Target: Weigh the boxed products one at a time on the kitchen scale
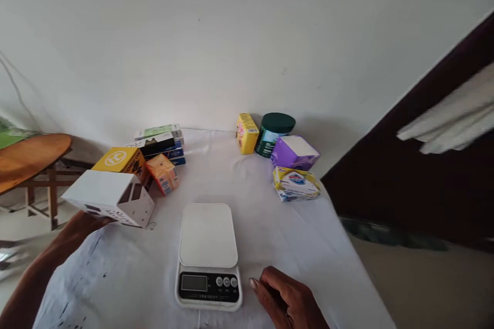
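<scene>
On the left, my left hand [85, 222] grips the near side of a white box [102, 185] with dark pictures on its end. Part of that hand is hidden by the box. A white kitchen scale [209, 236] lies flat in front of me, its display dark and its platform bare. Just right of the scale's buttons is my right hand [288, 295], fingers curled in loosely and nothing visible in them. Behind the white box stand a yellow-orange box [118, 159] and a small orange box [162, 173].
Several stacked boxes [162, 141] stand at the back left. A yellow box [247, 133], a dark green jar [276, 133], a purple-wrapped pack [294, 153] and a yellow-and-white pack [296, 184] line the back right. A wooden stool [36, 157] stands left of the white-covered table [293, 231].
</scene>
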Tool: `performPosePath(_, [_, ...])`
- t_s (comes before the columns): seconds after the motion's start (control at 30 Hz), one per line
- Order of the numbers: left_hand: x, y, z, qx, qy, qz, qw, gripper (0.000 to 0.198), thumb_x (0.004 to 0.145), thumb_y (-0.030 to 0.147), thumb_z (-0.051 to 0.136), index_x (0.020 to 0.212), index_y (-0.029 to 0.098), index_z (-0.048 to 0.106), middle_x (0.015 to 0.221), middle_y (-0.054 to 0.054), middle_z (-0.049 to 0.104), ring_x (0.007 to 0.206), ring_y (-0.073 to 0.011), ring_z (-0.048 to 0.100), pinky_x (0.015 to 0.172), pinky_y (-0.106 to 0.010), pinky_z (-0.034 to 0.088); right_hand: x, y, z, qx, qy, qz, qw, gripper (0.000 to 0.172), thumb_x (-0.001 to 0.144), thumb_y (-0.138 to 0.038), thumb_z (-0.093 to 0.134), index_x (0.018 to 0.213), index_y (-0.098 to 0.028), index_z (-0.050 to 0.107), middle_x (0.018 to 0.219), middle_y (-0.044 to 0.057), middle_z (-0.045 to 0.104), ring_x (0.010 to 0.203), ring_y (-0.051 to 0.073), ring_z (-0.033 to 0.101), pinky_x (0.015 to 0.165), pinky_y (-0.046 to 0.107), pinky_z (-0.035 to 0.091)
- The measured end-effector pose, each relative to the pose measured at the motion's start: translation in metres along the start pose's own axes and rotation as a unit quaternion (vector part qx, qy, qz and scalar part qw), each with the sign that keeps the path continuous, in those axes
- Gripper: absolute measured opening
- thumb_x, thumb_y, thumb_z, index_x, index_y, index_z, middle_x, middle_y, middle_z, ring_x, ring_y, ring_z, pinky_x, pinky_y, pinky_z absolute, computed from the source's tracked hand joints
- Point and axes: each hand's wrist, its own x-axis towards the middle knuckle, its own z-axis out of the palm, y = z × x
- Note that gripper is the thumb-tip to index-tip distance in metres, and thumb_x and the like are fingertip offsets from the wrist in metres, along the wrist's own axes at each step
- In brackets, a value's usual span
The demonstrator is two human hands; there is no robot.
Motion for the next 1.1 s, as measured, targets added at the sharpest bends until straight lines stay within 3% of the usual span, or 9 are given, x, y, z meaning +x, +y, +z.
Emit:
performPosePath(0.07, [0.004,-0.001,0.000,0.020,-0.019,0.006,1.000,0.040,0.067,0.075,0.074,0.096,0.047,0.075,0.109,0.023,0.076,0.121,-0.0337,0.065,0.112,-0.060,0.045,0.012,0.000,-0.028,-0.012,0.003,0.048,0.999,0.035,0.102,-0.042,0.051,0.072,-0.024,0.049,0.064,-0.005,0.052,0.053,0.010,0.052,0.053,0.019,0.042])
performPosePath(0.13, [0.006,-0.001,0.002,0.017,-0.042,0.011,0.999,0.039,0.070,0.074,0.072,0.100,0.049,0.073,0.110,0.026,0.075,0.123,-0.0326,0.064,0.113,-0.060,0.044,0.034,0.010,-0.058,-0.050,0.066,0.092,0.992,0.030,0.097,-0.052,0.055,0.086,-0.024,0.058,0.076,-0.001,0.061,0.064,0.014,0.058,0.061,0.024,0.047])
performPosePath(0.2, [0.009,-0.001,0.005,0.012,-0.042,0.015,0.999,0.042,0.070,0.076,0.072,0.101,0.047,0.072,0.112,0.025,0.075,0.123,-0.0328,0.063,0.115,-0.060,0.041,0.062,0.029,-0.080,-0.103,0.155,0.145,0.972,0.045,0.089,-0.064,0.058,0.104,-0.022,0.060,0.099,0.008,0.065,0.087,0.023,0.064,0.076,0.034,0.052])
performPosePath(0.27, [0.010,-0.002,0.009,0.008,-0.026,0.018,0.999,0.047,0.067,0.080,0.071,0.097,0.043,0.073,0.111,0.021,0.076,0.120,-0.0342,0.064,0.115,-0.061,0.040,0.093,0.052,-0.089,-0.174,0.233,0.218,0.932,0.079,0.074,-0.073,0.068,0.125,-0.015,0.054,0.124,0.022,0.058,0.119,0.039,0.055,0.091,0.048,0.049])
performPosePath(0.37, [0.011,-0.005,0.016,-0.007,-0.007,0.032,0.999,0.048,0.070,0.080,0.069,0.097,0.041,0.072,0.108,0.020,0.077,0.119,-0.0324,0.065,0.114,-0.058,0.043,0.130,0.080,-0.081,-0.196,0.196,0.348,0.896,0.111,0.060,-0.075,0.077,0.139,-0.005,0.041,0.138,0.034,0.047,0.132,0.051,0.043,0.097,0.060,0.044])
performPosePath(0.5, [0.014,-0.010,0.019,-0.013,0.017,0.031,0.999,0.046,0.075,0.075,0.069,0.105,0.040,0.066,0.111,0.022,0.076,0.120,-0.0267,0.066,0.110,-0.049,0.050,0.148,0.088,-0.059,-0.182,0.138,0.402,0.887,0.110,0.059,-0.076,0.076,0.139,-0.009,0.041,0.135,0.032,0.051,0.128,0.049,0.048,0.094,0.058,0.046])
performPosePath(0.67, [0.024,-0.019,0.021,-0.010,0.020,0.038,0.999,0.082,0.061,0.087,0.068,0.109,0.021,0.062,0.118,-0.009,0.077,0.113,-0.0359,0.069,0.099,-0.048,0.056,0.145,0.074,-0.047,-0.213,0.164,0.394,0.879,0.107,0.060,-0.070,0.077,0.140,-0.011,0.037,0.134,0.029,0.051,0.128,0.046,0.048,0.093,0.055,0.047])
performPosePath(0.87, [0.023,-0.032,0.027,0.068,0.059,0.096,0.991,0.051,0.083,0.064,0.058,0.111,0.021,0.058,0.117,-0.011,0.074,0.104,-0.0317,0.072,0.090,-0.043,0.057,0.158,0.064,-0.041,-0.260,0.175,0.400,0.862,0.108,0.065,-0.080,0.070,0.139,-0.007,0.041,0.134,0.032,0.053,0.130,0.047,0.045,0.099,0.062,0.040])
performPosePath(1.1, [0.019,-0.039,0.032,0.042,0.073,0.135,0.987,0.040,0.088,0.055,0.056,0.105,0.019,0.058,0.108,-0.013,0.073,0.096,-0.0279,0.071,0.086,-0.040,0.056,0.168,0.053,-0.031,-0.249,0.150,0.423,0.858,0.106,0.074,-0.073,0.059,0.140,0.007,0.040,0.139,0.044,0.042,0.134,0.055,0.036,0.102,0.068,0.032])
